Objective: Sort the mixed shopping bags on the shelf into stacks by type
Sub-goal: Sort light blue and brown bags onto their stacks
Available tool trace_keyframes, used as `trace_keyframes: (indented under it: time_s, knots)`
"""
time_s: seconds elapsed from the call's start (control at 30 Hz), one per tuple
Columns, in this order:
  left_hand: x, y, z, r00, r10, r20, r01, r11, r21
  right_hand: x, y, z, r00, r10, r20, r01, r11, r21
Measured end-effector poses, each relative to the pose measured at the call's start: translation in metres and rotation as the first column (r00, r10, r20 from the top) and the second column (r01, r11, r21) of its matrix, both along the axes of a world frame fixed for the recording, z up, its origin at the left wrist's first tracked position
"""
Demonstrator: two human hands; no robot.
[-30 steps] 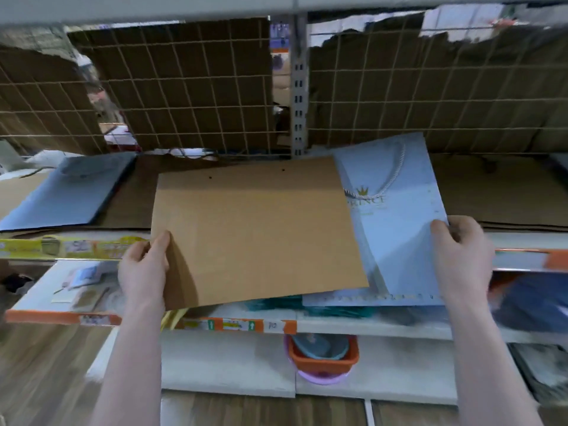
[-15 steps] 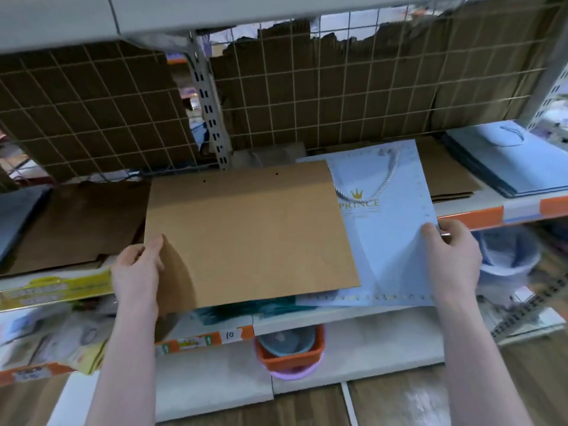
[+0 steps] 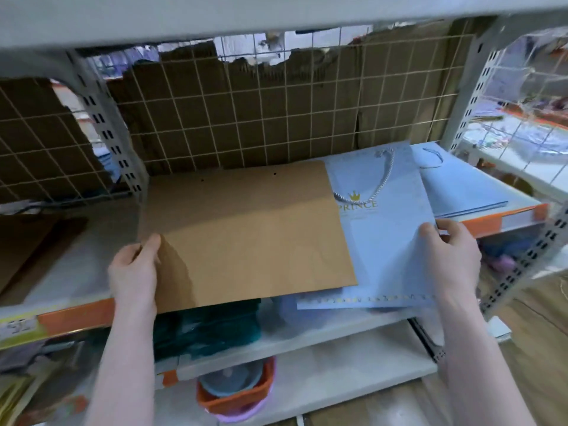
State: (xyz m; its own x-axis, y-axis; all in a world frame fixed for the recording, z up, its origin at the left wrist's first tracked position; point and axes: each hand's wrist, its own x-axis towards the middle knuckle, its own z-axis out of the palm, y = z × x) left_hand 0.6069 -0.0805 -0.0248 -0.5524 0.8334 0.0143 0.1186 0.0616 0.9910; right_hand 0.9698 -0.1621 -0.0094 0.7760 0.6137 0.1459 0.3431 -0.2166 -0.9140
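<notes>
Over at 3 o'clock, right hand (image 3: 450, 256) pinches the blue bag (image 3: 387, 241), left hand (image 3: 135, 269) grips the brown bag (image 3: 246, 238); mid-sort, blue probably goes onto the blue stack (image 3: 461, 186) at 2.

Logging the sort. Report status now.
Left hand grips brown bag; right hand grips blue bag. Blue stack at right. Nothing blocking.

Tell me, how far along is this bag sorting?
Partly done, it seems. A stack of blue bags already lies at the shelf's right end. In hand: the left hand holds a brown bag, the right hand a blue Prince bag. Both still need stacking.
</notes>
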Motion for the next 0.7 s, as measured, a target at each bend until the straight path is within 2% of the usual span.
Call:
trace_keyframes:
  time_s: [0.17,0.3,0.43,0.7]
  knots:
    - [0.1,0.002,-0.012,0.991,0.085,0.104,-0.083,0.996,-0.02,0.112,0.021,0.008,0.999,0.03,0.021,-0.029,0.999,-0.027]
    - [0.149,0.003,-0.01,0.983,0.147,0.112,-0.143,0.989,-0.048,0.178,0.033,0.012,0.995,0.093,-0.017,-0.094,0.995,-0.042]
    - [0.184,0.006,-0.003,0.981,0.174,0.091,-0.168,0.984,-0.066,0.212,0.042,0.013,0.99,0.133,-0.052,-0.135,0.99,-0.048]
    - [0.215,0.024,0.011,0.964,0.247,0.095,-0.238,0.966,-0.105,0.243,0.064,0.013,0.993,0.121,-0.006,-0.121,0.992,-0.036]
